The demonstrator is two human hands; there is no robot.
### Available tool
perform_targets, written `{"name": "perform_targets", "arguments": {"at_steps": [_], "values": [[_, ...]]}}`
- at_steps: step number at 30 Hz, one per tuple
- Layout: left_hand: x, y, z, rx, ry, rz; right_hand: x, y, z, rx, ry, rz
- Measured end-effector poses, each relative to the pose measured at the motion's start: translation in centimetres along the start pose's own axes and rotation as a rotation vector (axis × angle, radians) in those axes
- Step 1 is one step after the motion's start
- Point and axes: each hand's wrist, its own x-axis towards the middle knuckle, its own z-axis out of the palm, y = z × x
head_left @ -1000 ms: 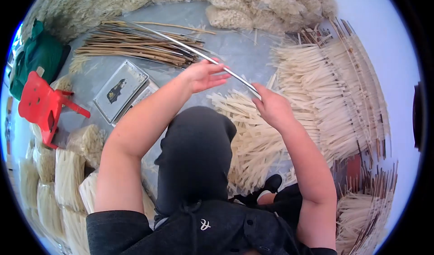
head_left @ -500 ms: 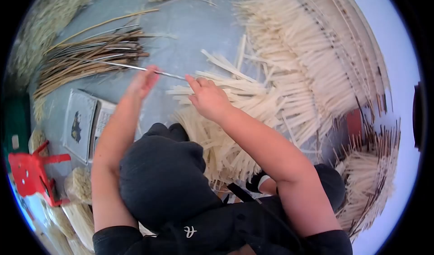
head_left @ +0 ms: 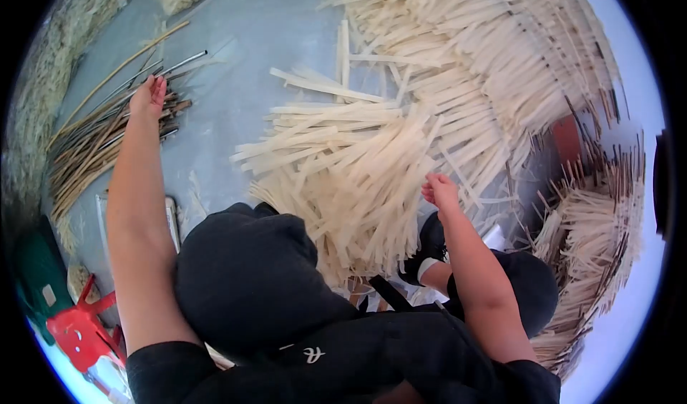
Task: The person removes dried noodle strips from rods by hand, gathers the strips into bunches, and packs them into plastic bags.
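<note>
My left hand (head_left: 149,96) is closed around a thin metal rod (head_left: 184,62) over a pile of brown sticks (head_left: 100,135) on the left. The rod's tip points up and to the right, out past the pile. My right hand (head_left: 439,191) has its fingers pinched together at the right edge of a heap of pale, flat strips (head_left: 358,178) resembling dried noodles. Whether anything is between those fingers does not show.
Rows of similar strips (head_left: 486,60) spread across the upper right, with more among upright sticks (head_left: 594,232) at the right. A red stool (head_left: 82,332) stands at lower left beside a green container (head_left: 36,275). Grey floor (head_left: 243,39) shows between the piles.
My left hand has moved up and left with the metal rod, reaching the stick pile. My right hand has come off the rod and shifted right and down to the strips.
</note>
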Motion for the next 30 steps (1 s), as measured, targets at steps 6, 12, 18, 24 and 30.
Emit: {"name": "perform_targets", "arguments": {"at_steps": [6,12,18,24,30], "values": [[6.4,0.5,-8.1,0.058,0.484,0.161,-0.2,0.0,1.2,-0.029,-0.106,-0.086],[-1.8,-3.5,8.3,0.756,-0.311,0.659,2.9,0.8,2.5,-0.135,0.119,-0.005],[-16.7,-14.1,25.9,1.599,-1.25,0.549,2.4,0.7,4.0,-0.147,0.373,0.005],[-17.7,-26.3,28.7,1.879,-1.152,0.603,3.0,1.2,6.7,0.234,-0.005,-0.001],[-19.2,-27.0,31.1,2.114,-1.324,0.389,3.8,-1.1,8.1,0.318,-0.134,0.051]]}}
